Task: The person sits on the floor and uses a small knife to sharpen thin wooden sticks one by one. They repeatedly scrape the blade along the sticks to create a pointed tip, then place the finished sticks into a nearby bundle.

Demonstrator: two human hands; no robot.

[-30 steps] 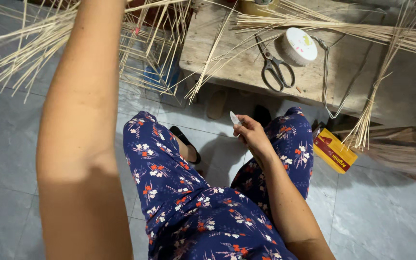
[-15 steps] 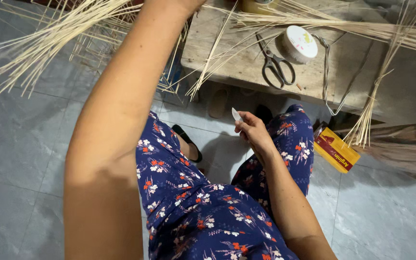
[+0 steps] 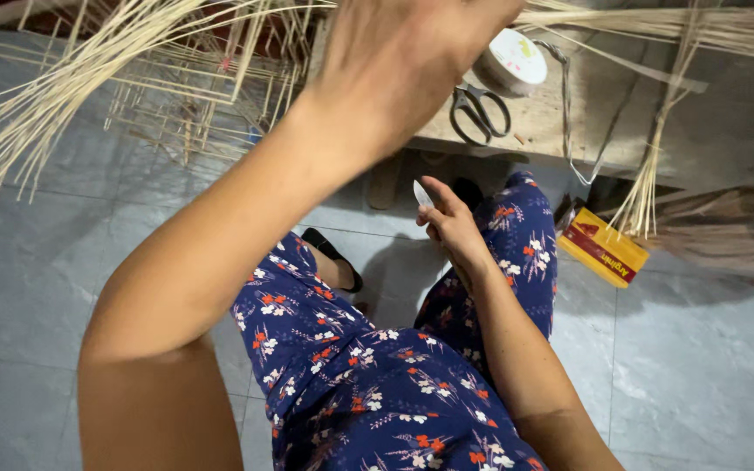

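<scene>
Two hands are being used in a strip-gathering step: the left hand (image 3: 412,52) is being closed around a fanned bundle of pale strips (image 3: 89,70) raised above the worktop (image 3: 709,131), while a small blade (image 3: 422,194) is being pinched in the right hand (image 3: 451,228) over the lap, so careful alignment is probably being called for next.

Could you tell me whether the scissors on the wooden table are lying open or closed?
Closed, as far as shows: the scissors lie flat on the wooden table, handles side by side, beside the round white container.
</scene>
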